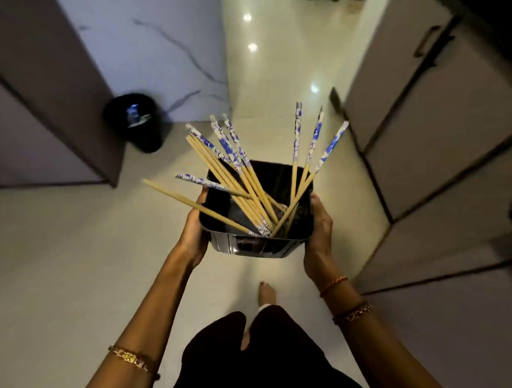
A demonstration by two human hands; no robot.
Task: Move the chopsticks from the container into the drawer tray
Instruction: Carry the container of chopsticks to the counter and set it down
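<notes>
A black square container (pixel 251 246) is held in front of me above the floor, at the centre of the head view. My left hand (pixel 193 234) grips its left wall and my right hand (pixel 319 229) grips its right wall. Several wooden chopsticks (pixel 243 191) with blue-and-white patterned ends stand in it and fan out past the rim, one group leaning left, another (pixel 306 162) leaning right. No drawer tray is in view.
Closed cabinet fronts with a dark handle (pixel 427 42) line the right side. A black waste bin (pixel 134 120) stands on the floor at the left, next to a marble-look panel and a dark cabinet. Glossy pale floor tiles stretch ahead; my bare foot (pixel 266 293) is below the container.
</notes>
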